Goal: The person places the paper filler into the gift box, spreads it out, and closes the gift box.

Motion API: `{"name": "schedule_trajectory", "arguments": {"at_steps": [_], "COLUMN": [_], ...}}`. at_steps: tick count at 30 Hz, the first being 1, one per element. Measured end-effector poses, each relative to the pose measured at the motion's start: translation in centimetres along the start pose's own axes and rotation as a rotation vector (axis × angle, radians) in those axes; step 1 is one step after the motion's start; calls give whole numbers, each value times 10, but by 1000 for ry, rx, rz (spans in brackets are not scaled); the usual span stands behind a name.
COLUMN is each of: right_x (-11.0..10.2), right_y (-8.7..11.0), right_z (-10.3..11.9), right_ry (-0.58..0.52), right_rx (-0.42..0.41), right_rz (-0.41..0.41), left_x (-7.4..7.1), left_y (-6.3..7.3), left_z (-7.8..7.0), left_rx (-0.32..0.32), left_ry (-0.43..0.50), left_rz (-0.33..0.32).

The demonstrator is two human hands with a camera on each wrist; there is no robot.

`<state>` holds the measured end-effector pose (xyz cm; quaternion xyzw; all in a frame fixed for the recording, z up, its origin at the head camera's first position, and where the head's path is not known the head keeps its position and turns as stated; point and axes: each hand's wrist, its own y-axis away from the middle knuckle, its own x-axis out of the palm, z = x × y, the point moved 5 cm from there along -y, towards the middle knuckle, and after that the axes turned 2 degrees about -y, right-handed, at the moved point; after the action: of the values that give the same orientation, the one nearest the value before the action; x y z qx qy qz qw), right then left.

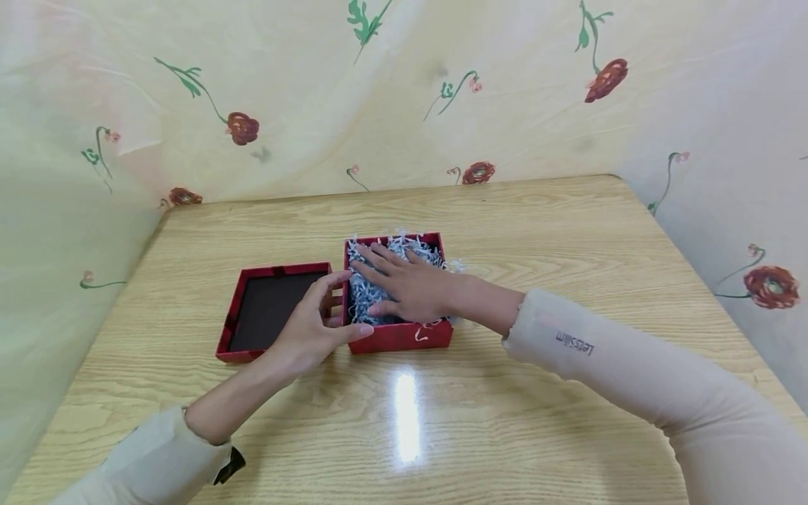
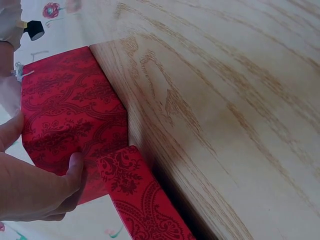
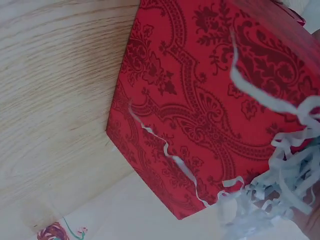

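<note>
A red box (image 1: pixel 398 340) with a dark damask pattern is filled with grey-blue shredded paper (image 1: pixel 362 298). My right hand (image 1: pixel 416 284) lies palm down on the paper, fingers spread toward the far left corner. My left hand (image 1: pixel 318 319) holds the box by its near left corner, thumb at the front and fingers along the left wall. In the left wrist view the thumb and a fingertip touch the patterned box wall (image 2: pixel 75 100). Paper strands (image 3: pixel 280 185) hang over the rim in the right wrist view, where most of the right hand is hidden.
Left of the box, close beside it, lies its red lid (image 1: pixel 265 308), black inside face up. Both stand on a wood-grain table (image 1: pixel 536 238). A flowered cloth (image 1: pixel 404 105) hangs behind the table and along its sides. Light glares on the tabletop in front of the box.
</note>
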<state>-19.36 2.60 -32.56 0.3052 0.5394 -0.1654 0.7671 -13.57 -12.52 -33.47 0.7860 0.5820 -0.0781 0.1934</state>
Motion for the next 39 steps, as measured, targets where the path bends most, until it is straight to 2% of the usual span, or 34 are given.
{"name": "schedule_trajectory", "arguments": {"at_steps": [9,17,22,33,39], "right_x": [14,10,-3,-45,-50], "right_y": [-14,-16,-4,36,50], "right_z": [-1,-4,-2,-3,-12], "right_ry": [15,-22,-24,-46,-62], "right_rx": [72,94,78,12,-4], "right_rz": [212,247,211,-8,-77], "left_x": [-1,-2,-1,-1,0], "left_y": [-1,-1,-2,-1,0], "left_z": [-1,-4,-5,-2,-1], "left_rx": [-7,-10,-15,6,7], "left_ry": [-2,2,20,16,7], "left_rz": [-13,-9,4,10,5]}}
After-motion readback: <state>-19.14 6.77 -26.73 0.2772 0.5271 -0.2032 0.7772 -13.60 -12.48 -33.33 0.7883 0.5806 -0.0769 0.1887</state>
